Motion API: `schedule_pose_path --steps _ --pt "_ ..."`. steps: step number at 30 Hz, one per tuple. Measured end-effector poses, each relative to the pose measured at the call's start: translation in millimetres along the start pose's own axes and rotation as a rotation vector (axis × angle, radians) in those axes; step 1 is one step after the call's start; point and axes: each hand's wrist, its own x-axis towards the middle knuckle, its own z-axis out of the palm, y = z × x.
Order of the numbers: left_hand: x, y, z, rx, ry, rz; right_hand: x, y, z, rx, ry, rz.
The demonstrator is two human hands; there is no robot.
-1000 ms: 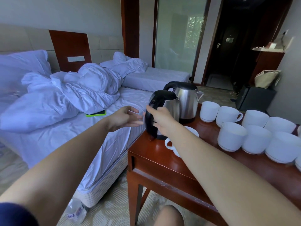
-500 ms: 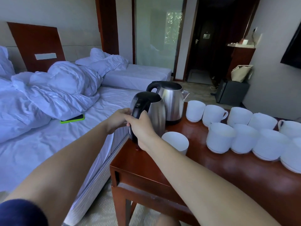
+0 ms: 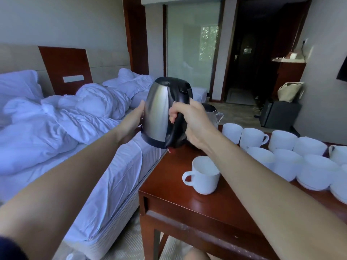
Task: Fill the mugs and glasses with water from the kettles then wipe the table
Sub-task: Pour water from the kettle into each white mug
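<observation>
A steel kettle point(image 3: 159, 109) with a black lid and handle hangs in the air above the table's left end. My right hand point(image 3: 191, 121) grips its black handle. My left hand point(image 3: 134, 121) presses flat against the kettle's steel side. A white mug point(image 3: 203, 175) stands upright on the wooden table point(image 3: 169, 196) just below and right of the kettle. A second steel kettle point(image 3: 213, 111) stands behind my right hand, mostly hidden. Several white mugs point(image 3: 285, 152) sit in rows at the right, some upside down.
A bed with white sheets and a rumpled duvet point(image 3: 75, 117) runs along the table's left side. A dark box point(image 3: 279, 117) with a beige bag point(image 3: 290, 91) on it stands on the floor at the back right. My knee point(image 3: 195, 255) shows under the table's front edge.
The kettle has come up off the table and now tilts in the air. My left hand moved from near the handle to the kettle's side. The camera turned left and closer.
</observation>
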Motion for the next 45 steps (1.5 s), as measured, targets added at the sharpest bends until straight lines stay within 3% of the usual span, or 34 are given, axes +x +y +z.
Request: schedule_pose_path --steps 6,16,27,45 --pt "-20.2 57.5 38.5 0.028 -0.090 0.137 -26.9 -65.9 -36.5 0.061 0.093 -0.093" --pt "-67.6 90.1 127.0 0.085 -0.298 0.371 -104.3 -135.7 -123.3 -0.118 0.345 -0.144" --pt "-96.9 43.2 215.0 0.054 -0.728 0.184 -188.1 -99.4 -217.7 -0.195 0.456 -0.115" --pt "-117.4 -31.1 280.2 0.082 -0.608 0.121 -212.6 -29.0 -293.7 -0.154 0.443 0.024"
